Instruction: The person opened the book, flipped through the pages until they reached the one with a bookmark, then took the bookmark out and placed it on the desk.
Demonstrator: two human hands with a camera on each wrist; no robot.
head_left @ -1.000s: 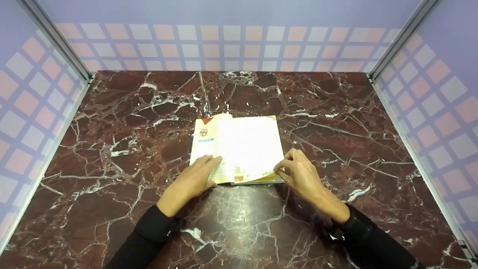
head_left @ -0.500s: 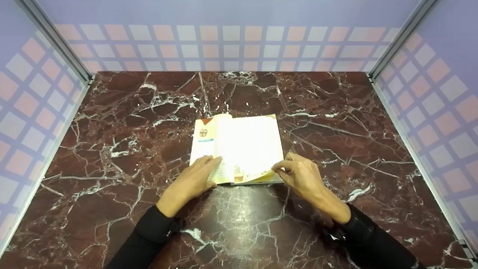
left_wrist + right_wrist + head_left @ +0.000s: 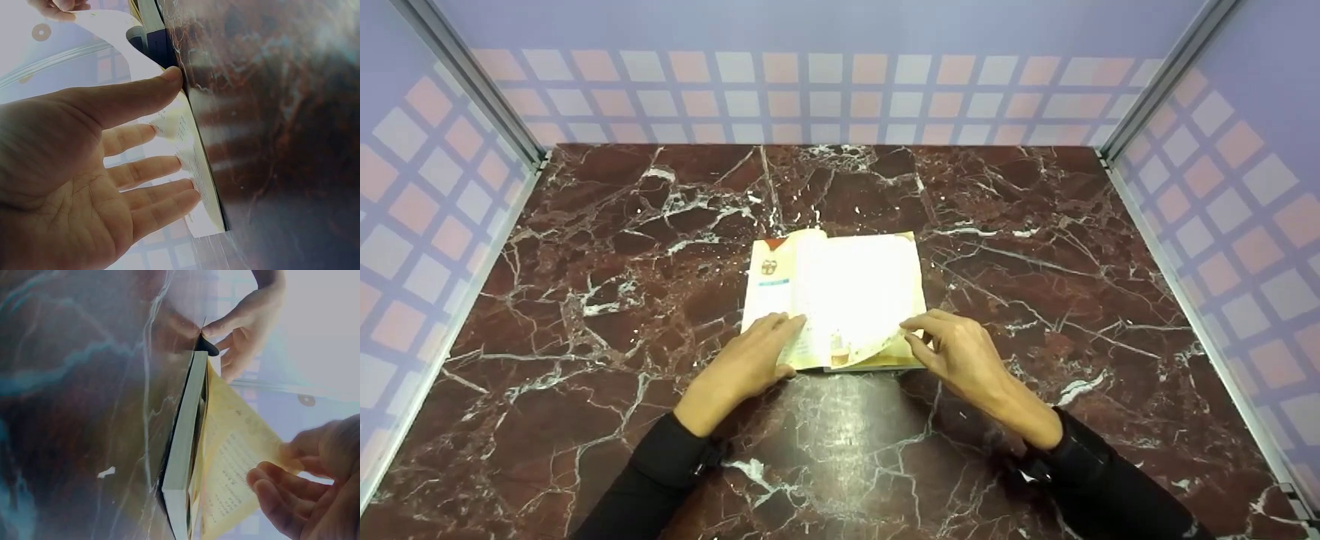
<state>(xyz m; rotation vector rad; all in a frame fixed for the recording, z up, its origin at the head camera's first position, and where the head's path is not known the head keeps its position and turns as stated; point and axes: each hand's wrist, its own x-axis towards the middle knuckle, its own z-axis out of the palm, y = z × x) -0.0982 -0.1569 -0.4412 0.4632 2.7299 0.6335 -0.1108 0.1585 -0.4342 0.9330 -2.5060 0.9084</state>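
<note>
Book (image 3: 847,292) lies open on the marbled table (image 3: 585,390), between both hands. Left hand (image 3: 746,360) flat-ish, fingers straight, resting on the left-side page (image 3: 767,298), thumb at the near edge; not gripping. Right hand (image 3: 964,356) pinches a loose leaf (image 3: 236,461) near its lower right corner, holding it up off the pages below.

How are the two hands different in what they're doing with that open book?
The left hand rests on the left page with its fingers fairly straight, while the right hand has bent fingers holding the right page. The left hand lies along its page; the right hand has its page's lower corner lifted. Both hands touch the same book and come from black sleeves.
</note>
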